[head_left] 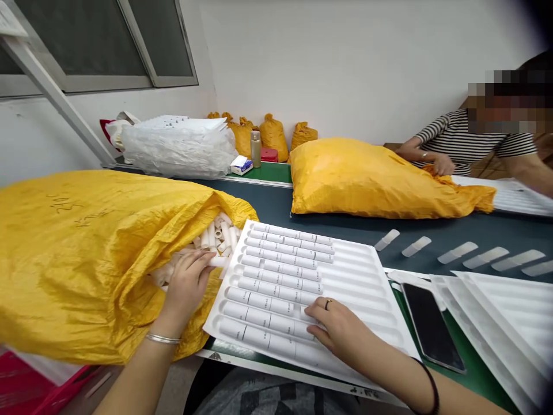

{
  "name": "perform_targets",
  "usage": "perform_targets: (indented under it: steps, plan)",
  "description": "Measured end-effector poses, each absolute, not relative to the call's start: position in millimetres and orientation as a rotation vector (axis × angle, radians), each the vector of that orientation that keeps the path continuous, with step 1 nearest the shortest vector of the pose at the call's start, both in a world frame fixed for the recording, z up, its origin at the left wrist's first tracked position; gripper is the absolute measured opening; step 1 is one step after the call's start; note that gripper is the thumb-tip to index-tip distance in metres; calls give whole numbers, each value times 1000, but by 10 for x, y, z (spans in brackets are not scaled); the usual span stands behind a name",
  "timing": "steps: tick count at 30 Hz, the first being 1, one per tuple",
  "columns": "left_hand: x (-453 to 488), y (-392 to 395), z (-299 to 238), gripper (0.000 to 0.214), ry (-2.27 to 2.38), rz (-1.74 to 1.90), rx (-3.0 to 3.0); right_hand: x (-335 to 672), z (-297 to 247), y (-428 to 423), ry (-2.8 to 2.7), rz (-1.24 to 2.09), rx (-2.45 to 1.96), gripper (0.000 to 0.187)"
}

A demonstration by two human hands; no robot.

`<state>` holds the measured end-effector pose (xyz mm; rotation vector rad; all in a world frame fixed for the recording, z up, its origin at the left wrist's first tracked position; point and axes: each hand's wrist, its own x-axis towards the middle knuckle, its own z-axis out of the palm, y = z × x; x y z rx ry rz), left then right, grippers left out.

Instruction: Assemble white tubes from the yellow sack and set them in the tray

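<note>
a small white tube sits in the fingers of the left hand, between the mouth of a yellow sack and the left edge of a grooved white tray; its long axis runs nearly level, with its free end pointing right, toward the tray. the left hand is closed on it, thumb and fingers pinching one end. the right hand reaches over the tray from the right, fingers bent and thumb apart, the fingertips at the right end of a row; whether they grip a tube there i cannot tell. in the tray, printed white tubes lie end to end along the grooves, their long axes sloping slightly down to the right, taking up the left part of the grooves. the sack lies on its side, its open mouth facing the tray, and holds loose white tubes pointing every which way. beyond the tray, translucent tubes lie slantwise in a line on a dark belt. a smartphone lies right of the tray, near stacked trays. farther back, a second yellow sack points its gathered end right, beside a co-worker's hand; its contents are hidden.
</note>
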<state>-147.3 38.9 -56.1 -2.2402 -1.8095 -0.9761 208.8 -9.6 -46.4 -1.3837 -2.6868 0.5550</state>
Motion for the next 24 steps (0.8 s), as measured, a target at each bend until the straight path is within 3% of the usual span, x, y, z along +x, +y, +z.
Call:
perform_targets:
  steps: [8, 13, 15, 18, 21, 24]
  plan:
    - [-1036, 94, -336, 26, -1862, -2049, -2292, 2027, -374, -201, -2608, 549, -1438, 22]
    - [-522, -77, -271, 38, -1943, -3368, -1801, 1967, -143, -151, -2008, 1106, -1284, 17]
    - [-365, -127, -247, 42, -1904, -3662, -1753, 1939, -80, -138, -1797, 1350, -1084, 17]
    - [-272, -151, -238, 32, -1913, -3467, -2015, 1943, -34, -116, -1659, 1375, -940, 22]
    - [-321, -131, -221, 21, -2084, -2569, -2504, 2014, -4, -73, -1873, 945, -904, 29]
    - [-393, -119, -159, 26, -2074, -1804, -2882, 2080, 29, -24, -2128, 637, -798, 40]
